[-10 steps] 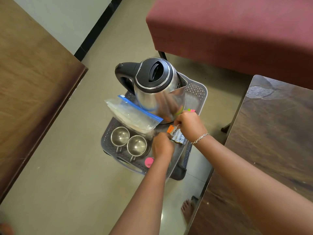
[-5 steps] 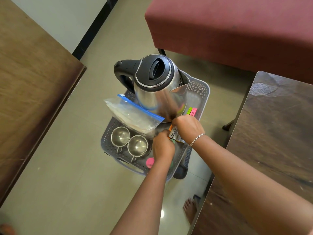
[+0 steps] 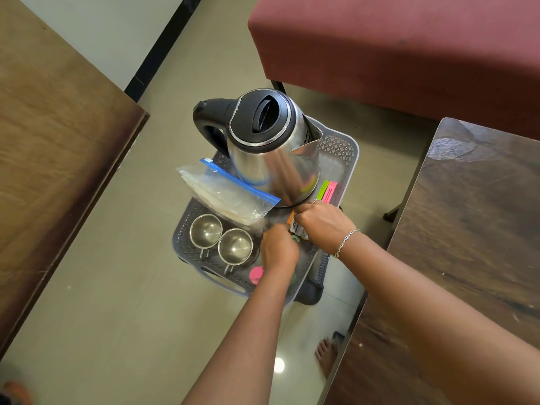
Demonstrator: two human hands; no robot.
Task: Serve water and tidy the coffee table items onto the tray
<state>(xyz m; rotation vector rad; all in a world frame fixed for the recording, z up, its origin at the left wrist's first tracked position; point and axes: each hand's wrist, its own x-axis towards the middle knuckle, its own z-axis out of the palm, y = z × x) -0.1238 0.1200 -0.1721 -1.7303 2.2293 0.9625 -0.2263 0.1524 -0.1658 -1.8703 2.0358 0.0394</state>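
A grey perforated tray (image 3: 340, 147) holds a steel kettle (image 3: 268, 153) with a black lid and handle, a clear zip bag (image 3: 228, 194) with a blue seal, and two steel cups (image 3: 206, 230) (image 3: 235, 247). Green and pink clips (image 3: 328, 190) lie by the kettle's base. A pink round thing (image 3: 256, 274) sits at the tray's near edge. Over the tray's near right part, my left hand (image 3: 279, 248) and my right hand (image 3: 323, 222) both pinch a bundle of small sachets (image 3: 295, 228), mostly hidden by the fingers.
The tray stands on a dark low stand (image 3: 309, 293) over a tiled floor. A brown table (image 3: 52, 141) lies to the left, a dark wooden table (image 3: 467, 244) to the right, and a maroon seat (image 3: 409, 48) behind. A bare foot (image 3: 325, 356) shows below.
Both hands stayed together on the sachets and shifted slightly toward the kettle's base. More of the green and pink clips shows now.
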